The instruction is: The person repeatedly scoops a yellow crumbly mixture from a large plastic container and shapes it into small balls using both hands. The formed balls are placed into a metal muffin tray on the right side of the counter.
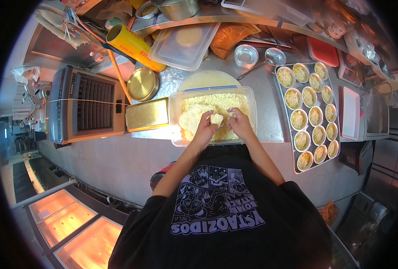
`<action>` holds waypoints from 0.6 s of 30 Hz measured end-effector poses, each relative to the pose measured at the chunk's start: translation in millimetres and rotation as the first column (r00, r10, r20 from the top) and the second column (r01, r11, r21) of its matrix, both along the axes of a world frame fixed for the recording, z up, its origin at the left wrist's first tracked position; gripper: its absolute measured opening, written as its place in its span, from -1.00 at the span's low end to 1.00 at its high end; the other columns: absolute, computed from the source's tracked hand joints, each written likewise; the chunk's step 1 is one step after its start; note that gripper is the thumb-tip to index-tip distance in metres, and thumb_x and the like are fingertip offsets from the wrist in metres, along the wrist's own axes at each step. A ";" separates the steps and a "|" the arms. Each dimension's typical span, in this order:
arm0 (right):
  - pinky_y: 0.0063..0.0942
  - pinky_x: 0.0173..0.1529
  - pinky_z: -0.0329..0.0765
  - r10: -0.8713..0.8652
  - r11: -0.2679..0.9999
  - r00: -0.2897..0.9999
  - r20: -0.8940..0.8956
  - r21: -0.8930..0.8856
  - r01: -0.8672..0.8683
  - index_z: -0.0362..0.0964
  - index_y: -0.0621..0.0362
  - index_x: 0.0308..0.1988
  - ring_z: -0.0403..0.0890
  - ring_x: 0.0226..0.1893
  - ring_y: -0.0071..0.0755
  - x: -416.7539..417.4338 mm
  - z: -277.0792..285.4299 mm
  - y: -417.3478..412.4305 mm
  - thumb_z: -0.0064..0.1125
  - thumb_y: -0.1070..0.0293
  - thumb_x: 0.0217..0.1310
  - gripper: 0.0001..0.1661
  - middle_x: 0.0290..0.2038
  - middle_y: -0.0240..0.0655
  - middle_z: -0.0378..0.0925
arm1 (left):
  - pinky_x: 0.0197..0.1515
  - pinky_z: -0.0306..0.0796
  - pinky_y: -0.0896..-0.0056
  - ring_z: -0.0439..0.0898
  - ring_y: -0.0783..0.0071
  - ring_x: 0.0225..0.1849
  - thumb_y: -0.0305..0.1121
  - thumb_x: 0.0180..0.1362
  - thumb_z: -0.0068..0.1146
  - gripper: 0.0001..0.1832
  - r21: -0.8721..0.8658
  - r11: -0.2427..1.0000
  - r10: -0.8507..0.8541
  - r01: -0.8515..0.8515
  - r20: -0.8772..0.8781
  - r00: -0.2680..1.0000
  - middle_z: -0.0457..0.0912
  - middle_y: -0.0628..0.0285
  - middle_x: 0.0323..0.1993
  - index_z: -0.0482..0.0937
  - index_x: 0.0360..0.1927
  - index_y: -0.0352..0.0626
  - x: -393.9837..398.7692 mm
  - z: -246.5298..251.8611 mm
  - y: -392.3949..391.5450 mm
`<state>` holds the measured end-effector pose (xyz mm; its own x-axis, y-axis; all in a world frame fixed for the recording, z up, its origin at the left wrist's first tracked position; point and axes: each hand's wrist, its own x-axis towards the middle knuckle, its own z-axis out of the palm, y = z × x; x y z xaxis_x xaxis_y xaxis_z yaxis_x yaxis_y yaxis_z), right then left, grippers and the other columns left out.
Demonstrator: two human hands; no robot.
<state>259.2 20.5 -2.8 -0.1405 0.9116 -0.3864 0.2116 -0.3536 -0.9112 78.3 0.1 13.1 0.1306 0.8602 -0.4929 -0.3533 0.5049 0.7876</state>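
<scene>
A clear plastic bin [254, 116] with pale yellow crumbs [232, 99] stands before me on a metal worktop. A large, smoother pale lump of dough [191, 117] lies in its left part. Above the crumbs, my left hand [205, 130] pinches a ragged clump of pale dough [216, 118] between thumb and fingers. My right hand [241, 125] is just to the right, fingers bent, with a small pale piece [232, 115] at its fingertips. A narrow gap separates the two hands. Some pale dough sticks to the fingers.
On the right, a metal tray [290, 134] bears several foil cups [299, 119] with pale shreds and yellow filling; it overhangs the worktop edge. Behind the bin are a ladle [275, 57], stacked foil cups [246, 56] and a plastic lid [182, 50]. Gold tins [147, 114] and an air cooler [84, 104] stand left.
</scene>
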 end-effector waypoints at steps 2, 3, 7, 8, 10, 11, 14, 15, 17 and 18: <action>-0.26 -0.23 0.59 0.012 0.972 0.993 0.113 0.231 -0.038 0.47 0.24 0.06 0.68 -0.37 -0.18 -2.4 -9.5 -1.3 -0.08 0.47 0.33 -0.65 -0.33 -0.07 0.64 | -0.06 0.46 0.50 0.52 0.51 -0.07 -0.60 0.31 0.04 -0.59 0.050 0.999 -0.013 0.016 -0.053 0.999 0.51 0.23 -0.04 0.37 0.23 -0.19 -2.1 -17.2 -1.8; -0.24 -0.20 0.59 0.001 0.920 0.991 0.136 0.388 -0.054 0.47 0.24 0.06 0.68 -0.34 -0.11 -3.6 -12.8 -0.7 -0.07 0.43 0.35 -0.66 -0.32 -0.04 0.64 | -0.07 0.47 0.51 0.52 0.52 -0.08 -0.60 0.31 0.06 -0.59 0.075 0.997 -0.020 0.026 -0.079 0.997 0.52 0.22 -0.06 0.37 0.22 -0.22 -1.4 -18.9 -1.7; -0.36 -0.04 0.57 -0.002 0.927 0.994 0.109 0.374 -0.039 0.46 0.29 0.02 0.68 -0.23 -0.20 -6.7 -10.8 -0.3 -0.03 0.26 0.49 -0.67 -0.30 -0.19 0.65 | -0.24 0.46 0.48 0.52 0.55 -0.28 -0.49 0.38 0.06 -0.67 0.089 0.995 -0.043 0.054 -0.117 0.992 0.54 0.24 -0.14 0.39 0.18 -0.25 4.5 -15.0 2.0; -0.37 -0.10 0.58 0.012 0.933 0.989 0.147 0.353 -0.063 0.46 0.28 0.00 0.67 -0.27 -0.24 -8.8 -10.5 -0.4 -0.02 0.23 0.49 -0.66 -0.32 -0.20 0.64 | -0.28 0.44 0.49 0.51 0.55 -0.33 -0.44 0.40 0.05 -0.70 0.073 0.996 -0.045 0.054 -0.112 0.993 0.55 0.25 -0.18 0.40 0.16 -0.24 6.4 -11.1 1.8; -0.39 -0.21 0.58 0.045 0.944 0.974 0.220 0.311 -0.114 0.47 0.27 -0.03 0.65 -0.37 -0.31 -14.7 -6.8 -1.9 -0.02 0.17 0.51 -0.64 -0.35 -0.22 0.63 | -0.36 0.41 0.50 0.50 0.56 -0.41 -0.35 0.44 0.00 -0.76 0.043 0.995 -0.087 0.094 -0.138 0.987 0.55 0.26 -0.26 0.41 0.09 -0.22 6.1 -11.9 2.2; -0.31 -0.17 0.57 0.055 0.966 0.986 0.157 0.242 -0.093 0.48 0.28 -0.04 0.66 -0.32 -0.18 -17.3 -4.8 -3.4 -0.04 0.16 0.50 -0.62 -0.32 -0.13 0.63 | -0.40 0.39 0.50 0.49 0.56 -0.44 -0.31 0.47 -0.03 -0.78 0.028 0.991 -0.128 0.134 -0.167 0.978 0.54 0.27 -0.31 0.42 0.04 -0.21 4.1 -19.7 2.6; -0.16 -0.10 0.54 0.061 0.995 0.998 0.022 0.075 -0.063 0.47 0.31 -0.07 0.66 -0.23 0.08 -20.7 4.5 -2.2 -0.09 0.14 0.49 -0.58 -0.26 0.06 0.63 | -0.51 0.33 0.51 0.43 0.59 -0.52 -0.18 0.49 -0.07 -0.75 -0.065 0.987 -0.158 0.149 -0.175 0.972 0.47 0.30 -0.47 0.39 -0.07 -0.19 9.3 -6.5 4.0; -0.16 -0.11 0.53 0.066 0.997 0.998 0.014 0.049 -0.066 0.46 0.32 -0.08 0.66 -0.24 0.06 -21.6 1.4 -2.3 -0.09 0.14 0.49 -0.58 -0.27 0.06 0.63 | -0.55 0.30 0.51 0.41 0.60 -0.55 -0.14 0.50 -0.07 -0.72 -0.106 0.985 -0.151 0.134 -0.165 0.975 0.44 0.31 -0.53 0.38 -0.11 -0.19 12.2 0.5 2.8; -0.25 -0.21 0.53 0.064 0.998 0.998 -0.008 0.029 -0.064 0.46 0.31 -0.09 0.63 -0.34 -0.11 -22.7 -8.4 -1.3 -0.09 0.15 0.50 -0.60 -0.32 -0.04 0.61 | -0.59 0.25 0.50 0.35 0.61 -0.58 -0.14 0.51 -0.10 -0.73 -0.092 0.991 -0.111 0.097 -0.170 0.979 0.38 0.34 -0.55 0.35 -0.15 -0.15 17.0 -3.6 1.4; -0.34 -0.31 0.52 0.060 0.998 0.998 -0.023 0.033 -0.059 0.46 0.29 -0.10 0.59 -0.43 -0.27 -24.3 -13.8 -0.5 -0.08 0.17 0.51 -0.63 -0.35 -0.14 0.60 | -0.61 0.22 0.50 0.32 0.62 -0.59 -0.14 0.52 -0.12 -0.73 -0.088 0.993 -0.091 0.076 -0.172 0.981 0.35 0.35 -0.57 0.34 -0.17 -0.13 19.2 -3.9 -0.2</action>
<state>234.9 20.0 -16.6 -0.2036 0.9132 -0.3530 0.2090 -0.3117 -0.9269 97.5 -0.1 9.2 0.1056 0.8066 -0.5815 -0.1669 0.5909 0.7893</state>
